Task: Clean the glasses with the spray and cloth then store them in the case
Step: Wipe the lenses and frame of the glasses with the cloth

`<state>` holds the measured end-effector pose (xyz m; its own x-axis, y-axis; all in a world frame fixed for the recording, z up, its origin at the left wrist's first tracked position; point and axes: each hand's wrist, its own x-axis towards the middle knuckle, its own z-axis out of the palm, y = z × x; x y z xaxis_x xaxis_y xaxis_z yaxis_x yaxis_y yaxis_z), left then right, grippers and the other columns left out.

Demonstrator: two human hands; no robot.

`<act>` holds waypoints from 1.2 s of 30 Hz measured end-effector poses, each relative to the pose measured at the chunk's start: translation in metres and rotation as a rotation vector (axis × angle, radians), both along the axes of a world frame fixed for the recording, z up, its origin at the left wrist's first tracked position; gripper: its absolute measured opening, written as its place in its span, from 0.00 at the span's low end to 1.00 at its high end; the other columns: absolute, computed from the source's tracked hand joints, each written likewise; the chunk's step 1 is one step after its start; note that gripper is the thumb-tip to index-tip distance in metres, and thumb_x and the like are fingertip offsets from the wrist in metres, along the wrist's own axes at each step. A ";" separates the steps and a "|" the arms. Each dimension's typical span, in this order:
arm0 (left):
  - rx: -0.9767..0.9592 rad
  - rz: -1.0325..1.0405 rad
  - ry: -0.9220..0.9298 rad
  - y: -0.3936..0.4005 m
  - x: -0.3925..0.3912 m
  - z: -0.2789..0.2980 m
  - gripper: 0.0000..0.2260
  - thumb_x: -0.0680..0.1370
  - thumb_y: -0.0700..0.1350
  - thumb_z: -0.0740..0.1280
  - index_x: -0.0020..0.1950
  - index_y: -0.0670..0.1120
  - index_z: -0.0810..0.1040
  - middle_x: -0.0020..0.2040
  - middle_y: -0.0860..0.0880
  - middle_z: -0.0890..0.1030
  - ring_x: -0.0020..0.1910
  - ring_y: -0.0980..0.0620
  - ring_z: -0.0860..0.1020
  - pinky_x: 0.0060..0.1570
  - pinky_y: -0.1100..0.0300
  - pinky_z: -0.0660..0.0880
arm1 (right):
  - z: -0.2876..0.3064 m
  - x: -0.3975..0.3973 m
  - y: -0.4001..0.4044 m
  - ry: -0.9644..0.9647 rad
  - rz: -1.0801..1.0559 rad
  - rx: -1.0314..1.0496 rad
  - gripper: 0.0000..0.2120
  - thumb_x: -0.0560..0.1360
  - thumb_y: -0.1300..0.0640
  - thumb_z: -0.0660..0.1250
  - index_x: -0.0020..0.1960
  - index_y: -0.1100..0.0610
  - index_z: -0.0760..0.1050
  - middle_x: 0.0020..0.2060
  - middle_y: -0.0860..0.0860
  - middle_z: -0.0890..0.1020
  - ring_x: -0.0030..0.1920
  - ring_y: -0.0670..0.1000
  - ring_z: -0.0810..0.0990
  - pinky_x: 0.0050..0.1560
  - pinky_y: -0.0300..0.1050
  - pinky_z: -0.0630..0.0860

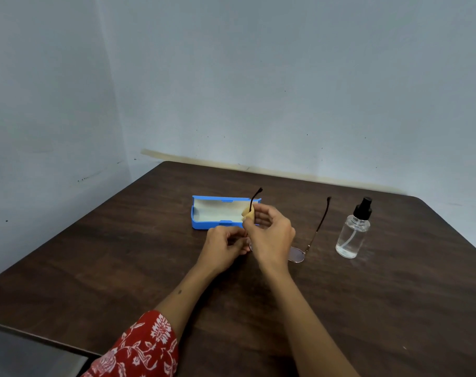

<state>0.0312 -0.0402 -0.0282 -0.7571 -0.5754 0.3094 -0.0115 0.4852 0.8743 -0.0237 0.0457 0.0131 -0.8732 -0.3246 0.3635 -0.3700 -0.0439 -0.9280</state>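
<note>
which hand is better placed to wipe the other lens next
Right. The right hand already pinches the cloth, and the uncovered lens lies just to its right. The left hand grips the glasses at their left side.

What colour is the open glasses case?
Blue, with a pale lining: glasses case, head view.

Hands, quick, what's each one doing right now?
Left hand: pinches the glasses at the frame.
Right hand: pinches the cloth round a temple arm.
</note>
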 end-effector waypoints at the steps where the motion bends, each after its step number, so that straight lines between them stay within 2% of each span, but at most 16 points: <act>1: 0.002 0.002 0.002 0.000 0.000 0.000 0.08 0.75 0.35 0.66 0.52 0.40 0.82 0.43 0.44 0.85 0.41 0.53 0.83 0.41 0.68 0.78 | 0.000 -0.001 0.000 0.000 -0.001 0.007 0.10 0.68 0.64 0.71 0.44 0.50 0.80 0.37 0.43 0.83 0.40 0.39 0.81 0.43 0.34 0.77; 6: 0.052 -0.003 0.017 0.000 -0.001 0.000 0.06 0.75 0.35 0.67 0.49 0.39 0.82 0.40 0.45 0.84 0.38 0.53 0.83 0.40 0.67 0.78 | 0.021 -0.004 0.000 0.000 0.017 -0.122 0.10 0.68 0.65 0.72 0.48 0.55 0.82 0.39 0.46 0.84 0.37 0.38 0.81 0.38 0.26 0.74; 8: 0.052 -0.009 0.018 0.000 -0.001 0.000 0.06 0.75 0.35 0.67 0.49 0.40 0.82 0.40 0.46 0.84 0.39 0.53 0.83 0.40 0.66 0.78 | 0.019 -0.003 0.000 -0.012 0.015 -0.137 0.11 0.68 0.66 0.72 0.49 0.55 0.81 0.39 0.46 0.84 0.37 0.38 0.81 0.38 0.27 0.74; 13: -0.011 0.005 0.006 0.000 0.000 0.001 0.09 0.75 0.34 0.65 0.53 0.40 0.82 0.43 0.45 0.85 0.42 0.54 0.83 0.40 0.70 0.77 | -0.004 -0.001 -0.001 -0.031 0.017 0.011 0.11 0.68 0.65 0.71 0.48 0.53 0.81 0.39 0.45 0.83 0.42 0.42 0.82 0.44 0.34 0.78; 15: -0.002 0.005 0.014 0.000 0.000 0.001 0.08 0.75 0.34 0.66 0.52 0.39 0.82 0.43 0.44 0.85 0.41 0.53 0.83 0.39 0.70 0.76 | 0.001 -0.003 -0.002 -0.019 0.008 0.007 0.10 0.68 0.65 0.72 0.46 0.53 0.81 0.38 0.44 0.83 0.41 0.41 0.82 0.44 0.33 0.77; 18: 0.045 0.004 0.021 0.000 -0.002 0.000 0.07 0.75 0.34 0.66 0.50 0.38 0.82 0.41 0.44 0.84 0.38 0.54 0.82 0.39 0.68 0.78 | 0.021 -0.003 -0.001 0.002 0.013 -0.124 0.10 0.68 0.66 0.72 0.47 0.56 0.81 0.39 0.46 0.84 0.39 0.40 0.82 0.41 0.28 0.75; 21: 0.062 0.000 0.015 -0.001 -0.003 -0.001 0.07 0.75 0.34 0.66 0.49 0.38 0.82 0.41 0.43 0.84 0.40 0.51 0.83 0.41 0.66 0.79 | 0.030 -0.001 -0.001 0.018 0.024 -0.216 0.10 0.69 0.67 0.71 0.48 0.56 0.81 0.40 0.47 0.84 0.41 0.43 0.83 0.40 0.28 0.75; 24: 0.037 -0.006 0.011 -0.001 -0.001 0.000 0.08 0.75 0.34 0.66 0.51 0.38 0.82 0.43 0.43 0.84 0.42 0.52 0.83 0.40 0.69 0.77 | 0.015 0.002 -0.003 -0.001 -0.008 -0.112 0.10 0.68 0.65 0.72 0.48 0.55 0.82 0.40 0.46 0.84 0.42 0.42 0.82 0.41 0.29 0.76; 27: 0.005 -0.007 -0.002 -0.001 0.000 0.001 0.09 0.76 0.34 0.65 0.53 0.40 0.81 0.44 0.45 0.85 0.42 0.55 0.83 0.39 0.71 0.75 | 0.003 0.003 -0.003 -0.010 -0.021 -0.017 0.10 0.68 0.64 0.72 0.47 0.52 0.81 0.38 0.44 0.83 0.42 0.41 0.82 0.47 0.37 0.79; 31: 0.041 -0.005 0.007 -0.002 -0.002 -0.001 0.07 0.75 0.35 0.66 0.51 0.38 0.82 0.43 0.44 0.85 0.42 0.50 0.84 0.43 0.64 0.79 | 0.023 0.001 -0.003 0.004 -0.009 -0.122 0.09 0.68 0.66 0.72 0.47 0.56 0.82 0.39 0.47 0.84 0.42 0.43 0.82 0.40 0.28 0.75; 34: 0.069 0.005 -0.001 -0.003 -0.004 -0.003 0.07 0.75 0.35 0.66 0.48 0.40 0.83 0.41 0.45 0.84 0.41 0.49 0.84 0.46 0.56 0.81 | 0.038 0.001 -0.002 0.019 0.000 -0.246 0.10 0.69 0.66 0.72 0.49 0.57 0.82 0.40 0.48 0.85 0.42 0.44 0.83 0.40 0.29 0.75; 36: 0.064 0.002 0.003 -0.003 -0.004 -0.002 0.07 0.75 0.34 0.66 0.48 0.39 0.83 0.41 0.45 0.84 0.42 0.47 0.84 0.46 0.57 0.81 | 0.035 0.002 -0.002 0.021 -0.001 -0.251 0.10 0.69 0.65 0.72 0.49 0.57 0.82 0.40 0.48 0.85 0.42 0.43 0.83 0.41 0.29 0.76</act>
